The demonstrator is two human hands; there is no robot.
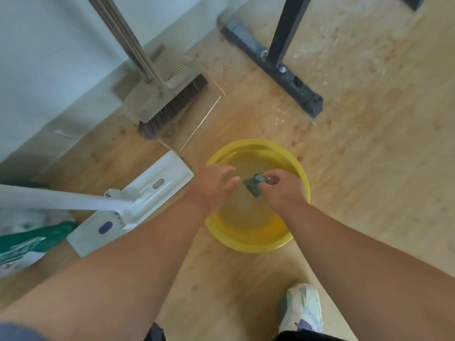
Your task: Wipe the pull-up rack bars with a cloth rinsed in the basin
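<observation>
While over the yellow basin (258, 242), right hand (285, 190) gripping cloth (254, 184), left hand (211, 185) loosely spread.

The basin (256, 232) sits on the wooden floor (369, 168) with open floor to its right and far right. On its left, a white flat mop head (138, 203) lies close by, its handle (56, 199) running off leftward. Beyond that, a broom (170, 104) and dustpan lean at the wall (49, 70), narrowing the way on the far left. Behind the basin, the dark rack foot (278, 67) crosses the floor with an upright post (288, 28) rising from it. A shoe (302, 308) stands near the basin's close edge. Both hands (214, 185) hover over the basin.
</observation>
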